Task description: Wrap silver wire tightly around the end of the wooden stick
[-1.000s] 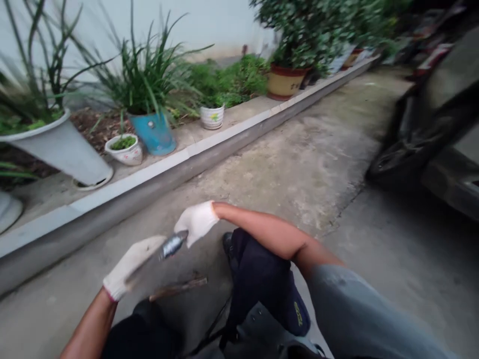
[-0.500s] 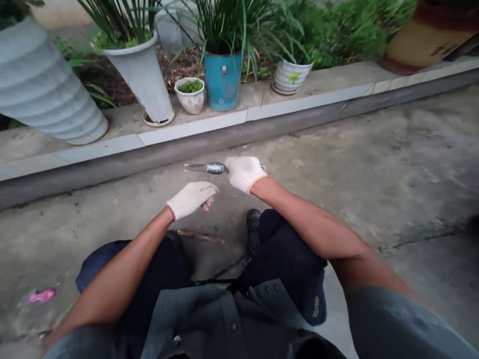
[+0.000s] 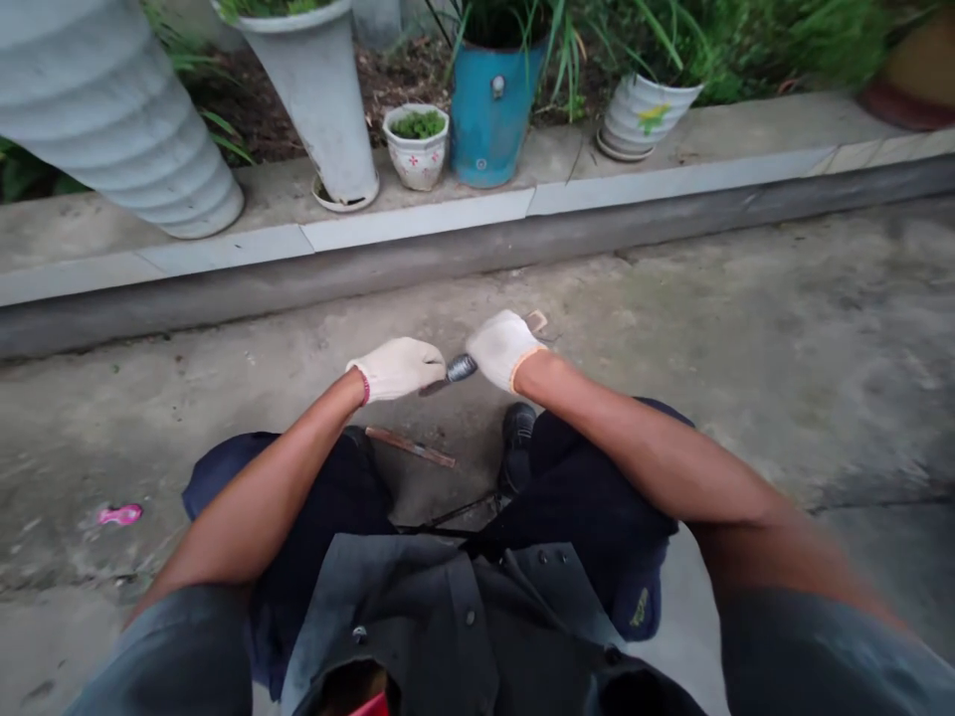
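The small knife [image 3: 454, 371] is slim, with a dull grey blade and a handle wound in shiny silver tape. It lies level above the rough concrete ground [image 3: 671, 328], between two white knit gloves. The right hand [image 3: 503, 348] is fisted around the handle. The left hand [image 3: 399, 366] is curled at the blade's tip, though a grip there cannot be made out.

The left hand [image 3: 399, 368] is covering the tip of the tool [image 3: 455, 370]; whether its fingers [image 3: 429, 364] are gripping is not discernible. The right hand [image 3: 503, 348] is enclosing the tool's rear end. Far left of the tool, the ribbed pot [image 3: 111, 119] is running off the frame; far right, the yellow pot [image 3: 914, 70] is appearing blurred.
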{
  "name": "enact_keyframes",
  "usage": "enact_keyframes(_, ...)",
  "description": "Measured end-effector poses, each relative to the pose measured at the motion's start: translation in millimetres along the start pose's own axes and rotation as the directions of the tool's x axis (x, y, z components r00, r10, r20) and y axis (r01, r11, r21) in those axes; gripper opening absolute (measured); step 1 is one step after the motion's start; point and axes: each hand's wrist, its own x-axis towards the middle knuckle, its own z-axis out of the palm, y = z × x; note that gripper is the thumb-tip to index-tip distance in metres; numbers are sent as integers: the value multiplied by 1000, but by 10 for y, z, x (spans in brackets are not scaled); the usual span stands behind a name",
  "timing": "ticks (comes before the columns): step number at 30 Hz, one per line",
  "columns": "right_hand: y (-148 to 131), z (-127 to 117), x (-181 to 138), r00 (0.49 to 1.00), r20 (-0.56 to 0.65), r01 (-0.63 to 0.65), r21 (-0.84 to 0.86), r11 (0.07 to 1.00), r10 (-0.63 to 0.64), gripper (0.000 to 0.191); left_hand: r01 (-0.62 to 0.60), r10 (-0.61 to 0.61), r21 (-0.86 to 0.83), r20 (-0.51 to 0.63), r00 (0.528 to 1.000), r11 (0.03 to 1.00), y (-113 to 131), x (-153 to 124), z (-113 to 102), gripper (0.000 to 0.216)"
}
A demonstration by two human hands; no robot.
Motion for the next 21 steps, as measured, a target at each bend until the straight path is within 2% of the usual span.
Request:
enact_keyframes(3,-92,-13,-67,1000,1,9,-45,999,-9,38,-58,57,-13,-39,998,998,-58,15,18,27)
enact_keyframes(7,-111,-6,-117,995,-7,99,-42,994,-99,39,-66,62,-57,-74,995,996,-79,23,52,25)
enact_keyframes(11,95,-2,-182,961,1,275,71,959,-276,26,-69,67,-170,-19,998,983,-53,-31,36,26)
enact_keyframes(13,247,-14,-238,948,-13,316,143,938,-317,19,-84,88,-249,6,996,965,-59,-44,30,30)
enact_keyframes(15,374,-41,-293,953,-60,303,213,929,-297,19,-96,108,-387,9,994,917,-86,-26,47,34)
enact_keyframes(18,459,-95,-324,974,-163,203,295,934,-160,26,-76,98,-619,1,995,781,-137,47,125,32)
enact_keyframes(21,445,-149,-272,971,-235,38,328,944,42,35,-83,92,-664,-22,996,743,-152,108,225,29)
